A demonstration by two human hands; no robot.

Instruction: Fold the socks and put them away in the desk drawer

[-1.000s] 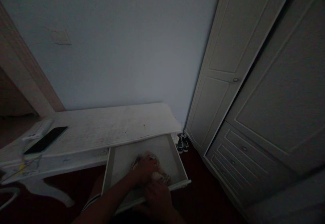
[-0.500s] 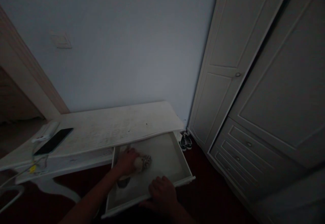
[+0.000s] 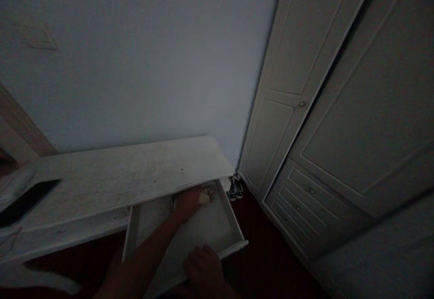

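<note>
My left hand (image 3: 189,203) reaches into the pulled-out drawer (image 3: 233,220) of the white table. It is closed round a whitish, soft-looking bundle with a dark-patterned end (image 3: 204,196), by the drawer's back right corner. Dim light keeps me from telling exactly what the bundle is, and my fingers partly cover it. Over the front edge of the drawer, right of its middle, my right hand (image 3: 205,265) is curled, gripping the panel. My left forearm hides much of the drawer's left side.
On the white table top (image 3: 145,168) a black phone (image 3: 29,201) lies at the left. Dark shoes (image 3: 235,188) stand on the floor past the table's right end. A tall wardrobe (image 3: 276,131) with small drawers (image 3: 298,208) lines the right side, and a pale wall rises behind.
My left hand has carried the bundle from the drawer's left-middle to its back right corner. The right hand stays on the front edge. My view has turned slightly right.
</note>
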